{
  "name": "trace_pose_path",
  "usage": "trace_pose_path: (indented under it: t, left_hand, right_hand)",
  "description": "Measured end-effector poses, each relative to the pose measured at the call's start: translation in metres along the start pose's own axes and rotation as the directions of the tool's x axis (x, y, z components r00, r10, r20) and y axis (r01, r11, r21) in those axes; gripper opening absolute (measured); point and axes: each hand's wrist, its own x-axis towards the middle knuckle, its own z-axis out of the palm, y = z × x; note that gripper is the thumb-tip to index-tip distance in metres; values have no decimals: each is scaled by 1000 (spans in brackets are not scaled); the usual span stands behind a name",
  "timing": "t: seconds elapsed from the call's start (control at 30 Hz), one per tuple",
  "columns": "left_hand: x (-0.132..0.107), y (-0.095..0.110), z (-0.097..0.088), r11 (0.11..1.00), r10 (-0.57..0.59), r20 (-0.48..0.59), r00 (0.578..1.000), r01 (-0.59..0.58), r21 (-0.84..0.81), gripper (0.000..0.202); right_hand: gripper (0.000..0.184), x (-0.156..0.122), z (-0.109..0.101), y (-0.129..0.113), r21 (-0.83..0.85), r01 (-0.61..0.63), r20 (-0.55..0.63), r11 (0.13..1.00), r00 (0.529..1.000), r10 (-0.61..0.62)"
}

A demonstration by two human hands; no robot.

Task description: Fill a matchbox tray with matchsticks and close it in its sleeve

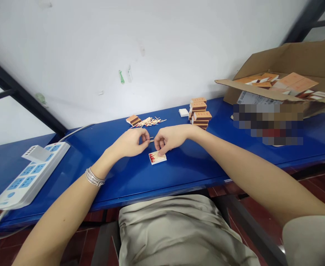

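Observation:
My left hand [130, 142] is closed in a pinch on a few matches [151, 139], whose ends stick out to the right. My right hand [169, 138] is curled with its fingertips on an open white matchbox tray [157, 158] that lies on the blue table [179, 173] and holds red-tipped matches. The two hands nearly touch above the tray. A silver bracelet sits on my left wrist.
A loose pile of matches [149, 121] and a matchbox [133, 119] lie behind my hands. A stack of orange matchboxes [199, 112] and a white tray [183, 112] stand further right. An open cardboard box [287, 85] of matchboxes sits far right, a power strip [31, 173] far left.

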Motion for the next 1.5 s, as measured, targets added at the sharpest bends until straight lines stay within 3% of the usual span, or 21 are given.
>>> trace_pose_path:
  t: [0.07,0.13,0.27,0.47,0.7,1.1,1.5]
  left_hand:
    - [2,-10,0,999,-39,-25,999,39,33,18]
    - [3,-19,0,999,-39,-21,999,40,37,21]
    - [2,-25,1,999,-28,23,999,27,47,31]
    - [5,-24,9,998,-28,44,999,26,48,33]
    - [8,-25,11,997,-33,53,998,29,70,21]
    - [8,-25,14,998,-11,64,998,7,59,18]
    - [8,-25,15,996,12,56,998,-17,88,14]
  right_hand:
    - [40,-1,-1,0,-1,12,-32,1000,999,-12]
    - [33,-2,-3,0,-40,1,-147,999,989,-7]
    - [21,0,-5,5,-139,-91,-402,986,915,27]
    - [36,23,8,17,-189,-53,-506,980,861,-51]
    - [15,39,19,19,-249,21,-540,968,827,-157]
    - [14,39,24,13,-292,-56,-512,955,852,-106]
    - [16,37,22,12,-230,9,-530,973,837,-133]
